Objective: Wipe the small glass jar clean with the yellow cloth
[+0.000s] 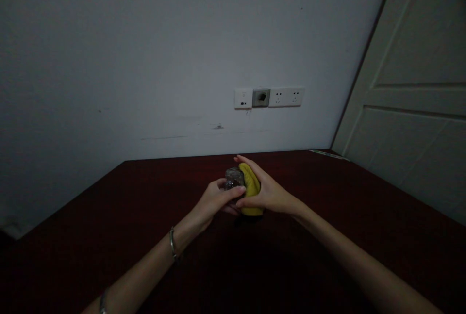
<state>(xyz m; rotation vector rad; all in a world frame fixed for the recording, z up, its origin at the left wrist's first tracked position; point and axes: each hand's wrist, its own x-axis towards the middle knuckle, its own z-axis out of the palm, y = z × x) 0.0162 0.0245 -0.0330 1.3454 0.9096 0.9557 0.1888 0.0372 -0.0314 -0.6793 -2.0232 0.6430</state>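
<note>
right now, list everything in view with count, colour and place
yellow cloth: 1, yellow, in right grip
clear object: 1, transparent, in left grip, beside the cloth
table: 1, dark red, beneath the grips
wall: 1, pale grey, behind table
wall plates: at least 3, white and grey, on wall
scuffs: several, dark, below plates
strip: 1, pale, table's far right corner
panelled door: 1, pale, right side
bands: 2, silvery, left arm
arms and grips: 2 each, bare, lower centre

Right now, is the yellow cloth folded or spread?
Folded up, not spread: the yellow cloth forms a compact, creased pad in the right hand.
</note>
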